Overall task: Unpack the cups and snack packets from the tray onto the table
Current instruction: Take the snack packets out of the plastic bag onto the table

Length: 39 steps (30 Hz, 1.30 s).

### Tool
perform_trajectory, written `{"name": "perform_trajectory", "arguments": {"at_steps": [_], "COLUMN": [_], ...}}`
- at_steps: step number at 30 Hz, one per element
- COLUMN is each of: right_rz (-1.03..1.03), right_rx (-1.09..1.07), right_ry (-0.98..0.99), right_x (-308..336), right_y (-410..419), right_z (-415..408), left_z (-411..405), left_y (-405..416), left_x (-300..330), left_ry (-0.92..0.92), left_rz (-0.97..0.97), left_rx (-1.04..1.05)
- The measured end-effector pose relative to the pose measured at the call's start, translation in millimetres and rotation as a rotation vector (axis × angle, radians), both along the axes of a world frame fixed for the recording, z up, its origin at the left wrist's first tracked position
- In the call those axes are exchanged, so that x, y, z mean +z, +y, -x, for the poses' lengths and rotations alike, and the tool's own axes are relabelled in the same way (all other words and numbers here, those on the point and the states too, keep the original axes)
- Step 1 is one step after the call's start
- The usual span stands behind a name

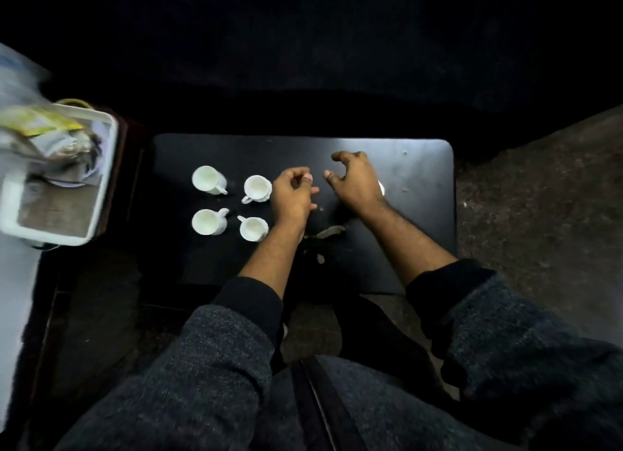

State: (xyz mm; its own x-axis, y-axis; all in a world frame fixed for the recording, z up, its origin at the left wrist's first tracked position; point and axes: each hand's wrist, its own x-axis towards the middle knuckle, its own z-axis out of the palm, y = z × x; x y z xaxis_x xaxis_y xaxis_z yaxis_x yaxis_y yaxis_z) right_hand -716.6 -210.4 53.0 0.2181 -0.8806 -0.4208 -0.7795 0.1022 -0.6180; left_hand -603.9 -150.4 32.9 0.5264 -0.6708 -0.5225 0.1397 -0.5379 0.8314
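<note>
Several white cups stand upright on the black table (421,167): one at the far left (207,180), one beside it (257,188), and two nearer me (208,222) (253,228). My left hand (292,194) hovers just right of them, fingers curled, holding nothing I can see. My right hand (355,179) is over the table's middle with fingers spread; a sliver of another white cup (381,187) peeks out behind it. The white tray (106,167) sits at the far left with snack packets (40,127) piled in its back part.
The tray rests on a dark stand left of the table. A small pale scrap (328,231) lies on the table between my forearms. Rough grey floor lies to the right, and my dark-sleeved arms and lap fill the foreground.
</note>
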Motion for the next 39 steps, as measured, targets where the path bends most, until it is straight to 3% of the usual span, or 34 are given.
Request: {"name": "perform_trajectory", "arguments": {"at_steps": [10, 15, 20, 39], "right_rz": [0.121, 0.152, 0.146, 0.122], "right_rx": [0.199, 0.231, 0.349, 0.507], "right_ry": [-0.062, -0.096, -0.102, -0.096], "right_x": [82, 105, 125, 109], "right_y": [94, 153, 193, 106], "right_z": [-184, -286, -363, -541], "left_z": [-200, -315, -395, -549], "left_y": [119, 183, 221, 186], "left_x": [80, 111, 133, 147], "left_ry": [-0.097, -0.084, -0.07, -0.084], "left_rz": [0.142, 0.175, 0.18, 0.177], "left_rx": [0.1, 0.092, 0.211, 0.37]}}
